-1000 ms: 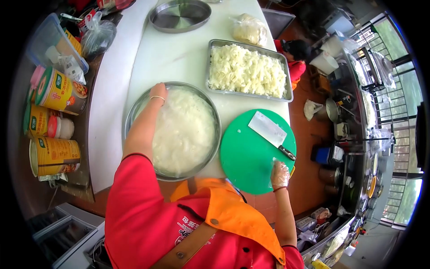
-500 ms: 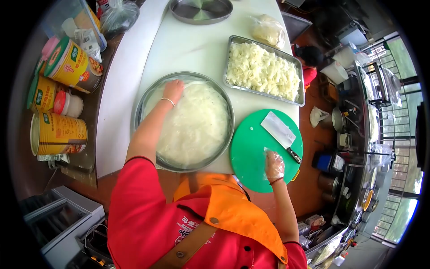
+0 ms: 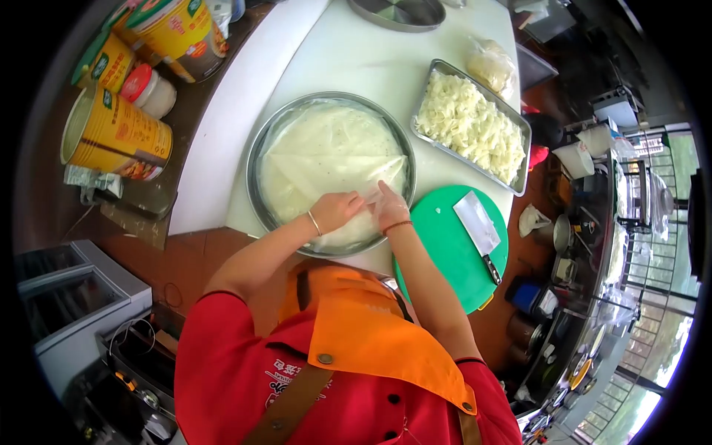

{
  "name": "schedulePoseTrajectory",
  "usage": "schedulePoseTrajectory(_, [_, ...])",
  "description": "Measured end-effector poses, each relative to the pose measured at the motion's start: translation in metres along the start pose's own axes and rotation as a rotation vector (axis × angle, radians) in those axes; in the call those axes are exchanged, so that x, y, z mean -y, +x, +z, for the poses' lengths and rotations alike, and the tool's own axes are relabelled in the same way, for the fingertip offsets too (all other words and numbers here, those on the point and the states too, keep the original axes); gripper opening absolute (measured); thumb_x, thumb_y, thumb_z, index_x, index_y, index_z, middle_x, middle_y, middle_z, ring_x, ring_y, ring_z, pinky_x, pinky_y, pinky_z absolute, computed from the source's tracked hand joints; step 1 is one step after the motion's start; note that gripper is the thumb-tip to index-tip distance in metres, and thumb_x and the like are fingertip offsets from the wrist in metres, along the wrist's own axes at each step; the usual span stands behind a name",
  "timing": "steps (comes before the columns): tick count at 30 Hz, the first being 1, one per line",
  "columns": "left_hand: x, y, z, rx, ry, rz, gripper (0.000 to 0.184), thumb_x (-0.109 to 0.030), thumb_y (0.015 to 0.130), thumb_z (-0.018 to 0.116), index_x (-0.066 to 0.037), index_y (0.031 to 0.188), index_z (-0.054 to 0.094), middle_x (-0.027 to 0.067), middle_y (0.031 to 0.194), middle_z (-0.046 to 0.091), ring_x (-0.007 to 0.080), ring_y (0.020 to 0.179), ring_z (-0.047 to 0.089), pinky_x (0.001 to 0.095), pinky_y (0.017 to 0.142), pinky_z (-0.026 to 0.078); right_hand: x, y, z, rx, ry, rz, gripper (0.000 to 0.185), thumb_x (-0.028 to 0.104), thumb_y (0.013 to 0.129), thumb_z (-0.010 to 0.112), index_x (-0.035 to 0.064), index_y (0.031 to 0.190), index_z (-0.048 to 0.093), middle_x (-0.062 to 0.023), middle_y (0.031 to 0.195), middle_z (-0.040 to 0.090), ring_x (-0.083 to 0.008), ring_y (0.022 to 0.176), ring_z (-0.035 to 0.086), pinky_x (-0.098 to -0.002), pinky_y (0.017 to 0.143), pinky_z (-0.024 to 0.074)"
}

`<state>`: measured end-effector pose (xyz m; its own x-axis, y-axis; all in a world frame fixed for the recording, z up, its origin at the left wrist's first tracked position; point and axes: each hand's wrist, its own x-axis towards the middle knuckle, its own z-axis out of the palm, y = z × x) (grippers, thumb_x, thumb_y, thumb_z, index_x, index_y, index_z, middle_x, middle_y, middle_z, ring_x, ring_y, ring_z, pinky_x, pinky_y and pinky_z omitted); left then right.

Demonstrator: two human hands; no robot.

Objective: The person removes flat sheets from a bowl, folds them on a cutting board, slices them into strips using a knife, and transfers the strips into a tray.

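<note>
A round metal pan [image 3: 256, 194] holds a pale, whitish food under a thin translucent sheet [image 3: 319, 167]; folds run across the sheet toward my hands. At the pan's near right side, my left hand [image 3: 335, 212], bare and with a bracelet, is closed with its fingertips on the sheet. Right beside it, my right hand [image 3: 391, 208] wears a clear plastic glove and pinches at the same spot. Some see-through material bunches between the two hands; how much is glove and how much is sheet I cannot tell.
To the right lies a green round board [image 3: 437, 237] with a cleaver [image 3: 478, 226] on it. Beyond is a metal tray [image 3: 528, 156] of chopped pale food [image 3: 471, 122], with a plastic bag [image 3: 492, 67] behind. Another round pan [image 3: 400, 16] stands farther back. Yellow cans [image 3: 122, 137] line the left shelf.
My left hand has come from the pan's far edge to its near right side. My right hand has left the green board and joined it. The sheet now shows folds. My view has shifted.
</note>
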<state>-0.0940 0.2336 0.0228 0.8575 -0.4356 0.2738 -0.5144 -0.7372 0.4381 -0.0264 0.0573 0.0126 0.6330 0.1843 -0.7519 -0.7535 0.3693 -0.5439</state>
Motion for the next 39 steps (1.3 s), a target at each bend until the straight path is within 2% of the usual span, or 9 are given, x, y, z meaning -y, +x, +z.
schedulePoseTrajectory(4, [0.004, -0.027, -0.002, 0.061, 0.162, -0.334, 0.019, -0.014, 0.083, 0.062, -0.008, 0.100, 0.061, 0.0096, 0.099, 0.058, 0.0286, 0.080, 0.064, 0.0420, 0.071, 0.054, -0.008, 0.007, -0.006, -0.057, -0.071, -0.167, 0.024, 0.022, 0.092, 0.063, 0.0008, 0.103, 0.060, -0.0121, 0.091, 0.064, -0.0276, 0.083, 0.063, -0.0379, 0.073, 0.0521])
schedulePoseTrajectory(10, [0.048, -0.061, -0.059, -0.152, 0.371, -0.115, 0.014, -0.010, 0.078, 0.060, -0.006, 0.091, 0.059, 0.0113, 0.099, 0.059, 0.0285, 0.101, 0.058, 0.0446, 0.093, 0.047, -0.003, -0.014, -0.028, -0.090, -0.474, -0.476, 0.016, 0.017, 0.091, 0.064, 0.0016, 0.094, 0.061, -0.0100, 0.082, 0.061, -0.0191, 0.075, 0.060, -0.0341, 0.063, 0.0488])
schedulePoseTrajectory(16, [0.046, -0.110, -0.058, 0.141, 0.186, -0.065, 0.019, -0.011, 0.074, 0.064, -0.006, 0.090, 0.056, 0.0110, 0.089, 0.057, 0.0277, 0.086, 0.062, 0.0425, 0.071, 0.053, 0.003, -0.034, -0.069, -0.150, -0.815, -0.240, 0.021, 0.022, 0.087, 0.067, 0.0020, 0.094, 0.063, -0.0158, 0.093, 0.064, -0.0295, 0.087, 0.062, -0.0379, 0.077, 0.0514])
schedulePoseTrajectory(19, [0.031, -0.129, -0.047, 0.274, 0.193, -0.017, 0.023, -0.016, 0.080, 0.067, -0.007, 0.097, 0.056, 0.0090, 0.095, 0.058, 0.0272, 0.082, 0.063, 0.0371, 0.066, 0.055, 0.019, -0.032, -0.097, 0.353, -2.175, -0.803, 0.027, 0.027, 0.084, 0.069, 0.0047, 0.099, 0.063, -0.0184, 0.104, 0.065, -0.0351, 0.097, 0.062, -0.0431, 0.085, 0.0508])
schedulePoseTrajectory(22, [0.018, -0.131, -0.044, 0.273, -0.012, -0.115, 0.021, -0.013, 0.082, 0.065, -0.006, 0.099, 0.057, 0.0116, 0.099, 0.058, 0.0298, 0.085, 0.062, 0.0410, 0.069, 0.054, 0.043, -0.067, -0.049, -0.174, -1.731, -0.747, 0.031, 0.028, 0.084, 0.067, 0.0070, 0.106, 0.062, -0.0193, 0.110, 0.065, -0.0371, 0.104, 0.062, -0.0472, 0.089, 0.0502])
schedulePoseTrajectory(26, [0.031, -0.109, -0.046, -0.023, 0.044, -0.219, 0.028, -0.015, 0.085, 0.065, -0.006, 0.111, 0.058, 0.0114, 0.106, 0.059, 0.0318, 0.098, 0.060, 0.0430, 0.082, 0.052, 0.063, -0.009, -0.029, -0.078, -1.841, -1.044, 0.029, 0.023, 0.090, 0.059, 0.0078, 0.115, 0.062, -0.0206, 0.115, 0.064, -0.0363, 0.111, 0.062, -0.0460, 0.093, 0.0506])
schedulePoseTrajectory(29, [0.057, -0.073, -0.059, -0.296, 0.230, -0.370, 0.028, -0.012, 0.083, 0.066, -0.006, 0.109, 0.060, 0.0121, 0.112, 0.060, 0.0339, 0.110, 0.054, 0.0460, 0.096, 0.044, 0.074, 0.042, -0.019, -0.060, -2.120, -0.668, 0.029, 0.020, 0.091, 0.057, 0.0078, 0.116, 0.065, -0.0211, 0.116, 0.065, -0.0360, 0.109, 0.064, -0.0442, 0.090, 0.0530])
schedulePoseTrajectory(32, [0.084, -0.066, -0.063, -0.078, 0.245, -0.702, 0.030, -0.008, 0.081, 0.063, -0.007, 0.110, 0.061, 0.0134, 0.114, 0.061, 0.0333, 0.113, 0.053, 0.0451, 0.096, 0.044, 0.081, 0.044, -0.013, -0.111, -2.223, -0.388, 0.029, 0.019, 0.090, 0.057, 0.0075, 0.114, 0.068, -0.0191, 0.114, 0.068, -0.0352, 0.107, 0.066, -0.0431, 0.088, 0.0547])
schedulePoseTrajectory(39, [0.093, -0.076, -0.057, 0.009, 0.127, -0.621, 0.021, -0.015, 0.090, 0.061, -0.008, 0.109, 0.055, 0.0169, 0.095, 0.066, 0.0375, 0.096, 0.061, 0.0455, 0.085, 0.047, 0.072, 0.040, -0.036, 0.060, -2.310, -0.605, 0.025, 0.016, 0.089, 0.058, 0.0040, 0.106, 0.072, -0.0198, 0.104, 0.071, -0.0339, 0.094, 0.068, -0.0422, 0.080, 0.0548])
